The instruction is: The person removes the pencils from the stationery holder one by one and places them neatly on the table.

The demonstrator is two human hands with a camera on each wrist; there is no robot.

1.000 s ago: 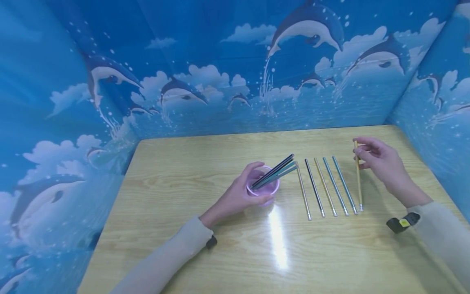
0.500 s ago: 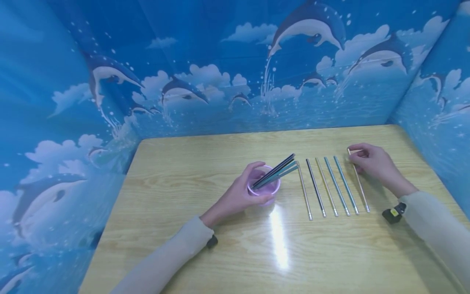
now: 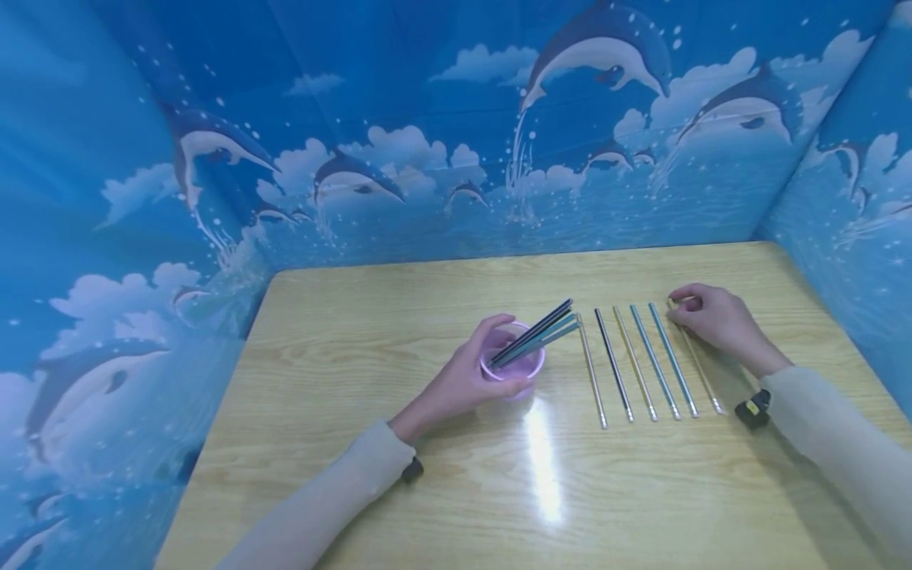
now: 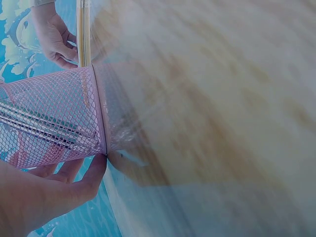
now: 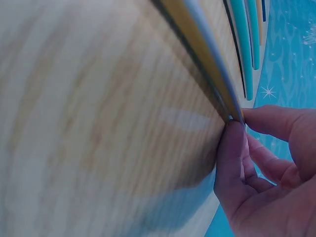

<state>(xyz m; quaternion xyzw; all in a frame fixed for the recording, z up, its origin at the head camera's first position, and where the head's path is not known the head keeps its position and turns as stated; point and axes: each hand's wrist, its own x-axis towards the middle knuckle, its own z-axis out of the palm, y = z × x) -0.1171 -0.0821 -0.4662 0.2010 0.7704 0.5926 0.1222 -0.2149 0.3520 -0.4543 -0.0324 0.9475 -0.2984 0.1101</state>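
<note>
Pink, gold, teal, blue
We see a pink mesh cup [image 4: 54, 94] — at its three o'clock, gold, dark and teal pencils [image 3: 655, 362] on a yellow wood-grain table [image 3: 342, 332]; at twelve, a blue-and-white dolphin-print backdrop [image 3: 399, 226].

Head view above hands [image 3: 715, 319], wrist views close
</note>
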